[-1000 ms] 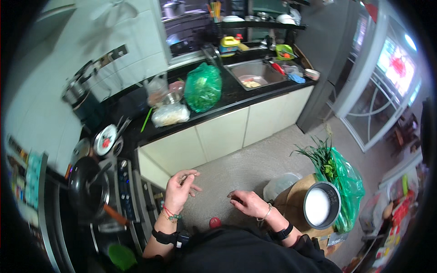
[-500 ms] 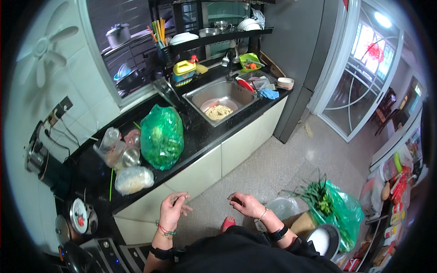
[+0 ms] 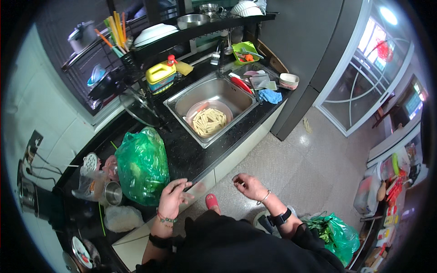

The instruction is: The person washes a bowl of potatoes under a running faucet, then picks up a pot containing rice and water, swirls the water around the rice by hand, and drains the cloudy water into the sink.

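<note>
My left hand (image 3: 170, 198) hangs at the counter's front edge, close to a green plastic bag (image 3: 143, 166) of leafy vegetables. Its fingers are apart, slightly blurred, and hold nothing. Over the floor in front of the cabinets is my right hand (image 3: 251, 187), empty, with loosely bent fingers apart from the thumb. Ahead of both hands, a steel sink (image 3: 236, 98) holds a see-through bowl (image 3: 226, 109). Pale cut strips (image 3: 209, 122) lie in the bowl beside an orange piece that looks like carrot.
Left of the green bag stand a metal cup (image 3: 113, 193) and a clear bag (image 3: 123, 219). A yellow bottle (image 3: 160, 76), a blue cloth (image 3: 270, 96) and stacked small bowls (image 3: 289, 81) surround the sink. Another green bag (image 3: 339, 236) with greens lies on the floor at right.
My view has shifted closer to the counter and sink, and I have stepped forward. Both hands stay raised and empty. The container by the floor bag has passed out of sight.
</note>
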